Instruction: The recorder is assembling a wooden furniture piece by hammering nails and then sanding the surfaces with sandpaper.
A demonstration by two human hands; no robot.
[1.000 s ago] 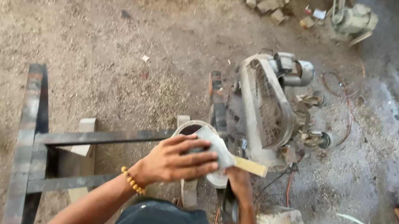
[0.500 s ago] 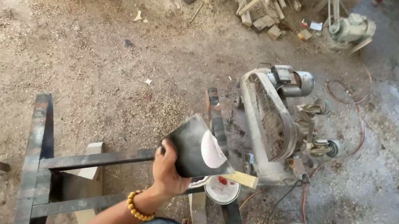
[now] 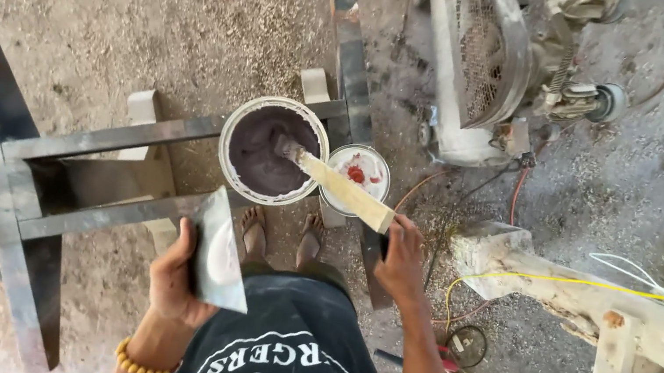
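Our right hand [image 3: 402, 260] grips the top of the stiff, light wooden stick [image 3: 345, 189] dipped in the can of thick purple paint [image 3: 273, 151], while our left hand [image 3: 177, 277] clutches a flat metal sheet [image 3: 217, 250].

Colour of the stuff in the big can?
Dark purplish-brown paste in the big can, stirred by the wooden stick; head view shows it.

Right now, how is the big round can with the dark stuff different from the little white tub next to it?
The big round metal can is wider and filled with dark purple-brown paste; the small white tub is smaller, with white inside and red smears. A flat wooden stick stands in the big can, held by the right hand; it only crosses over the small tub. Both are round, open, and set on the dark metal frame.
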